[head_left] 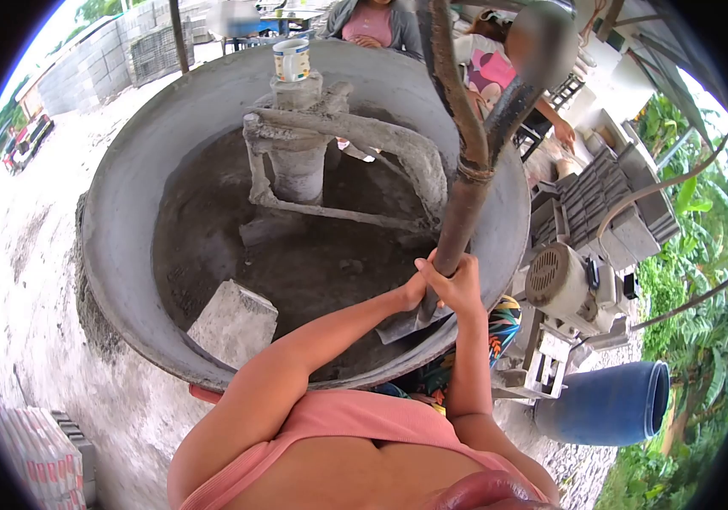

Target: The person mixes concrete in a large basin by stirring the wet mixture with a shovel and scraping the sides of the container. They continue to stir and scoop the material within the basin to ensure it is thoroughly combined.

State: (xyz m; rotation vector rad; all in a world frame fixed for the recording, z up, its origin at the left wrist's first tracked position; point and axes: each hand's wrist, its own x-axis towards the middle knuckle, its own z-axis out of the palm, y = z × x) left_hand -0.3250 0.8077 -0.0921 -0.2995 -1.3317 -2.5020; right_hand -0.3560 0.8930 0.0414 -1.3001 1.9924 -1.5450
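Both of my hands are closed around the dark shaft of a shovel [463, 212], low down near its blade. My left hand [416, 287] grips from the left, and my right hand [459, 287] wraps the shaft beside it. The forked upper handle rises close to the camera. The shovel's metal blade [411, 328] rests inside the near right rim of a large round mixing pan [122, 200]. Dark grey powdery mix [211, 204] covers the pan's floor. A cement-crusted mixer frame [338, 127] stands at its centre, with a printed mug [291, 61] on top.
A pale angular block [235, 323] leans inside the near left wall. To the right are a motor [555, 276], a blue barrel [606, 404] and stacked blocks [606, 200]. Two people [372, 30] are beyond the far rim. Bundled stacked pieces [36, 450] stand lower left.
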